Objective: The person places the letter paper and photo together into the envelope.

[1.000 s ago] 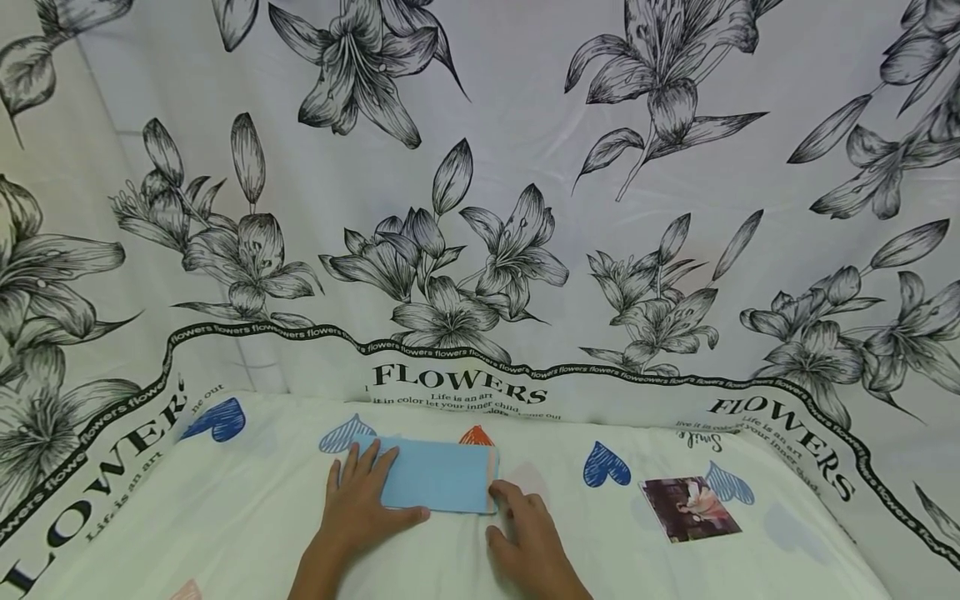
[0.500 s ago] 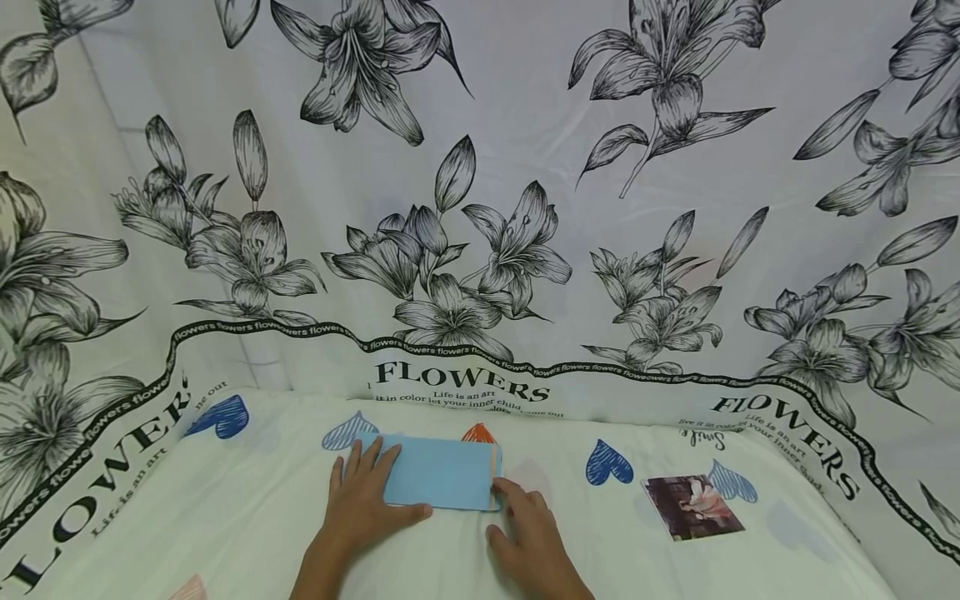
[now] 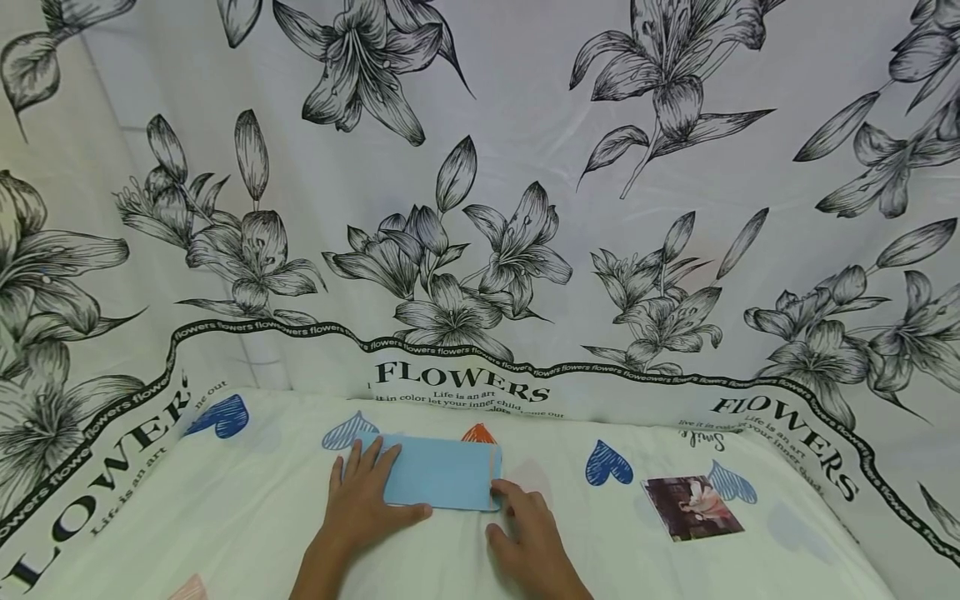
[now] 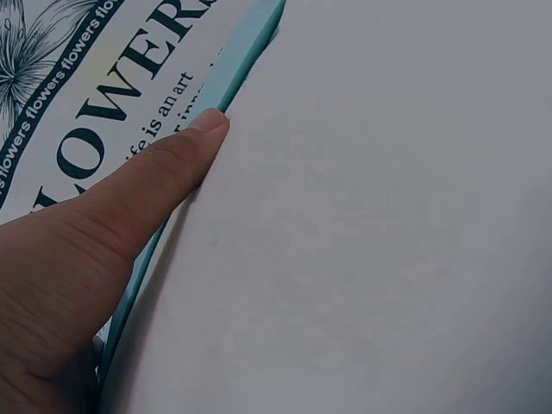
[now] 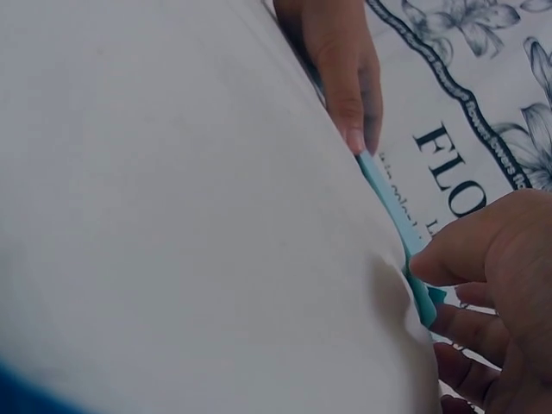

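A light-blue flat rectangle of paper, envelope-like [image 3: 442, 472], lies on the bed cover, with a narrow peach strip near its right end. Over its left end my left hand [image 3: 360, 504] rests with fingers spread and the thumb along the near edge. In the left wrist view that thumb [image 4: 164, 172] touches the blue edge. At the right end, the bent index finger of my right hand [image 3: 528, 533] touches the edge by the strip, while its thumb stays apart, nearer to me. The right wrist view shows the blue paper [image 5: 392, 203] edge-on, my right fingers at its corner.
To the right lies a small square photo card [image 3: 693, 508] showing a pink flower-like shape on dark. The white bed cover [image 3: 247, 500] is printed with hearts. Behind it hangs a white curtain [image 3: 510, 100] with black lily drawings and lettering.
Both hands and the blue paper keep nearly the same places. The whole head view has shifted very slightly.
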Tool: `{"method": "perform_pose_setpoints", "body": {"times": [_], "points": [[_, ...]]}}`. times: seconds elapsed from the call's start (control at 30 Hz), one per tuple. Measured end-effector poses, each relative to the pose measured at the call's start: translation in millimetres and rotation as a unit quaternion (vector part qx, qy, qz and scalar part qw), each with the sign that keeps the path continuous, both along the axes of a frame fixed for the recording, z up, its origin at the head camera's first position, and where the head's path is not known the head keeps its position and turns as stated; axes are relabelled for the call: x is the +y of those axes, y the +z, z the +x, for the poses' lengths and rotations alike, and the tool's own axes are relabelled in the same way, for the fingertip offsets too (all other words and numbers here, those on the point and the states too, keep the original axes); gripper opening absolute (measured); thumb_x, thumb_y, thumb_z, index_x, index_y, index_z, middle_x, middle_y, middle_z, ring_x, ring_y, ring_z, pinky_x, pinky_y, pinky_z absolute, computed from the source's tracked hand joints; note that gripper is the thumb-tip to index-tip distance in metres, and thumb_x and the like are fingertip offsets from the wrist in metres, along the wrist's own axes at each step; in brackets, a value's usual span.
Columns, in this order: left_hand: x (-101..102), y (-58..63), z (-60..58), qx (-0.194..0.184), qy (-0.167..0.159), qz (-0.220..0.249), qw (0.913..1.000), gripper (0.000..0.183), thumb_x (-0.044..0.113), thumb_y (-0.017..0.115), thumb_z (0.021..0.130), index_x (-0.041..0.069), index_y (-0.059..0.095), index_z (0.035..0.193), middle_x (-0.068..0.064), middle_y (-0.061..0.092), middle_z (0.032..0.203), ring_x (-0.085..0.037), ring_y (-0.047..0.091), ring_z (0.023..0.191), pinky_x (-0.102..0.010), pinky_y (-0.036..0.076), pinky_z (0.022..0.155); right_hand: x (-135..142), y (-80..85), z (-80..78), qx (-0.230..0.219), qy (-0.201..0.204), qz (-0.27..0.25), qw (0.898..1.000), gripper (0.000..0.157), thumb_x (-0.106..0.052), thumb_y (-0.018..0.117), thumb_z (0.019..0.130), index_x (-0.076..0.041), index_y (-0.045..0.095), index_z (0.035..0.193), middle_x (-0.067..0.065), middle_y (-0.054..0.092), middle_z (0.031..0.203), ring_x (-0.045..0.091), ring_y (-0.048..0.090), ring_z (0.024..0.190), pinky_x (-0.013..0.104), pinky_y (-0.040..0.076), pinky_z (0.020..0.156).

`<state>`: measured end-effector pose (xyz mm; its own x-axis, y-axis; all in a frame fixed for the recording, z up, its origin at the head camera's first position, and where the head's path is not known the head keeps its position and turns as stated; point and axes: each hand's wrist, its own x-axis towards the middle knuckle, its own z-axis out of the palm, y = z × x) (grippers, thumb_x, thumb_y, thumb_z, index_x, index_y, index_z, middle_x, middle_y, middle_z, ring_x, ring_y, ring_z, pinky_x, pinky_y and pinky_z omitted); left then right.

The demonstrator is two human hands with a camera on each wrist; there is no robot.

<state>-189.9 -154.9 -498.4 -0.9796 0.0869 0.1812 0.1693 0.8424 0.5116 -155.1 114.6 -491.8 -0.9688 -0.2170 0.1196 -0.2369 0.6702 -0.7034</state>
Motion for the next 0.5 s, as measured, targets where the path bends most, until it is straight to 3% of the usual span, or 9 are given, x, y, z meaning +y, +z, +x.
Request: {"method": "perform_pose_setpoints", "body": {"times": [0.3,0.5], "points": [[-0.1,0.5,0.1,0.000,0.001,-0.002,1.0000,0.110,0.075,0.080,0.067,0.005,0.053,0.148,-0.028,0.038,0.158,-0.057,0.017,0.148,-0.073,0.007,0.116,-2.0,2.6,-0.7,-0.026,-0.007,-0.003,1.000,0.052,-0.018,0.072,0.090,-0.017,0.058,0.140,-0.005,0.055,0.106,0.018,0.046,0.098,0.037,0.045,0.080],[0.2,1.7,0.9,-0.002,0.000,-0.003,1.0000,0.110,0.075,0.080,0.067,0.005,0.052,0.148,-0.027,0.037,0.158,-0.056,0.016,0.149,-0.072,0.007,0.116,-2.7,2.9,0.2,-0.033,-0.008,0.007,0.999,0.053,-0.019,0.072,0.090,-0.017,0.058,0.141,-0.006,0.061,0.119,0.018,0.047,0.102,0.040,0.046,0.083]]}}
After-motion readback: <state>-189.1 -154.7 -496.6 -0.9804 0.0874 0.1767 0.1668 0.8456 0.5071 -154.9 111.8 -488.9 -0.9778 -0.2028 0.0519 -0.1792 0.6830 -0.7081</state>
